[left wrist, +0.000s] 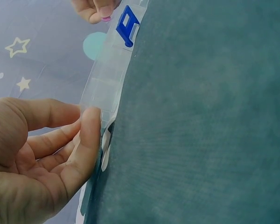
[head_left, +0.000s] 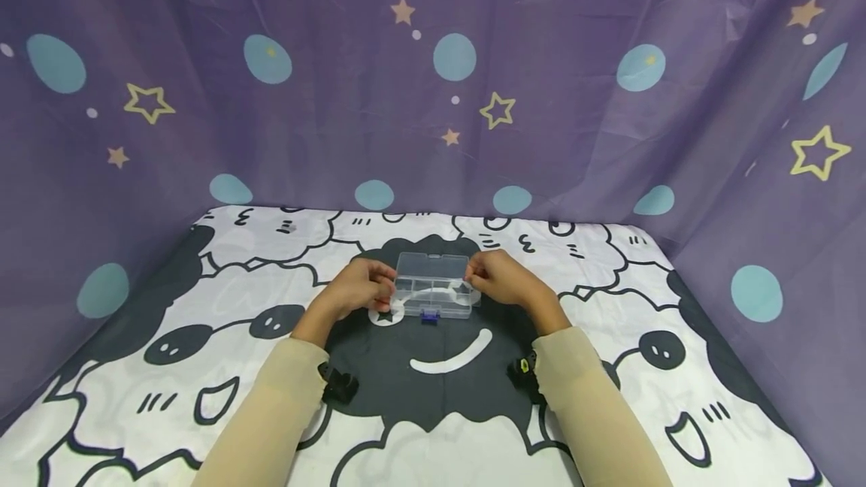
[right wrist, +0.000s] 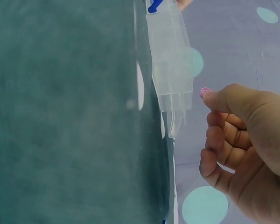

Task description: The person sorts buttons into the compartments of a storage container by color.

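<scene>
A clear plastic compartment box (head_left: 456, 312) stands on the dark patch of the printed cloth, its clear lid (head_left: 431, 265) raised at the back. On its front side is a blue latch (left wrist: 127, 27), hanging loose. My left hand (head_left: 358, 288) holds the box's left end, thumb and fingertips at its corner. Over the right end, my right hand (head_left: 501, 276) pinches a small round pink button (right wrist: 205, 92) between thumb and forefinger. The button also shows at the fingertips in the left wrist view. Dividers split the box into several compartments.
A white cloth (head_left: 237, 367) printed with dark-outlined cartoon sheep covers the table. A purple curtain (head_left: 541, 141) with stars and blue dots closes off the back and both sides. Dark wrist mounts (head_left: 338, 384) sit below both hands.
</scene>
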Demonstrator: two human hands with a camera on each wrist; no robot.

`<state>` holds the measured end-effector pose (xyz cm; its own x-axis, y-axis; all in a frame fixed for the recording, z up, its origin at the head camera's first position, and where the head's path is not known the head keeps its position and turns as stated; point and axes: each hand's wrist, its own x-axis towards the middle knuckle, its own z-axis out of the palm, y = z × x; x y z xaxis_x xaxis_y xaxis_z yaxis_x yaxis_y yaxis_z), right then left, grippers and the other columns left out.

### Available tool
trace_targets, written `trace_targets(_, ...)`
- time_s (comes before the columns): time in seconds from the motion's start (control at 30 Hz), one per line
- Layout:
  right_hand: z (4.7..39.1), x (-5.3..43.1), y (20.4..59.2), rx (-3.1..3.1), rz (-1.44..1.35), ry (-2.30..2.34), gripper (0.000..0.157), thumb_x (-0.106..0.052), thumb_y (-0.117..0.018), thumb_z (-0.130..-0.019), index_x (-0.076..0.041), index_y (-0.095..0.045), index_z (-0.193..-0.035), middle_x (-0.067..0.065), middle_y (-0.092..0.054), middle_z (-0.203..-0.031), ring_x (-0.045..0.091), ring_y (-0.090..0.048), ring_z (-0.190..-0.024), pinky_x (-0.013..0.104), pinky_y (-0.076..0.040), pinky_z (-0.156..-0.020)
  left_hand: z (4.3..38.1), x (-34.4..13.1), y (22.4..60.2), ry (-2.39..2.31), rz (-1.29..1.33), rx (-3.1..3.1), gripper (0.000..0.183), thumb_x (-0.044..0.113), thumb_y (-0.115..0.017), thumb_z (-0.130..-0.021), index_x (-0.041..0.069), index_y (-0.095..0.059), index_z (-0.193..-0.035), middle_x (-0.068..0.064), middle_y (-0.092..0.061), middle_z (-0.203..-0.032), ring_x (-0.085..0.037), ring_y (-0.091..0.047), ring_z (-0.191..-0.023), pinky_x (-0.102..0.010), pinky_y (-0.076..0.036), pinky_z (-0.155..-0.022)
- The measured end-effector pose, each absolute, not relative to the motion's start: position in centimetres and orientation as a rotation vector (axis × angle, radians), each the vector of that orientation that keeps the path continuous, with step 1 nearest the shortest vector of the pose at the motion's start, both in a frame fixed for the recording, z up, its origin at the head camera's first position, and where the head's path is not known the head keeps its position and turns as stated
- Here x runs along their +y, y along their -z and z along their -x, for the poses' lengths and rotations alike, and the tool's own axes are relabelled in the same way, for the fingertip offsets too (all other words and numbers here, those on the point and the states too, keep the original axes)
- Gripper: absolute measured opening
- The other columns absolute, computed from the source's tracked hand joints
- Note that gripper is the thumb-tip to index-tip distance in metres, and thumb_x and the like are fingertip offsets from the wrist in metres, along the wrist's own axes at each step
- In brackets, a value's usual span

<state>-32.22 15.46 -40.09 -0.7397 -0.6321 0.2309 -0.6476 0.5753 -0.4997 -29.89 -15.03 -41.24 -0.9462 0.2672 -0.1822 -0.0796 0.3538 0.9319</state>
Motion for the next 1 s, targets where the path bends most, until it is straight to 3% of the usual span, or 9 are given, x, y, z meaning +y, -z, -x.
trace_targets(0.67, 32.0, 15.2, 39.7, -2.828, -1.084, -0.917, 0.008, -0.005, -0.066, -0.097, -0.004, -0.071, -0.09, -0.005, -0.062, -0.069, 0.007, -0.048, -0.058, 0.023, -0.041, -0.053, 29.7, -15.0, 40.9, -1.606, -0.203, 2.335, 0.037, -0.007, -0.058, -0.096, -0.011, -0.057, -0.133, -0.019, -0.063, -0.103, -0.022, -0.067, -0.074, -0.036, -0.065, -0.066)
trace_targets(1.0, 31.8, 16.8, 39.0, -2.902, -0.964, -0.914, 0.011, -0.008, -0.069, -0.098, -0.001, -0.075, -0.103, 0.004, -0.074, -0.09, 0.013, -0.065, -0.078, 0.036, -0.057, -0.074, 29.7, -14.9, 40.9, -1.617, -0.205, 2.326, 0.035, -0.007, -0.058, -0.097, -0.011, -0.058, -0.132, -0.02, -0.063, -0.103, -0.021, -0.066, -0.073, -0.035, -0.065, -0.066)
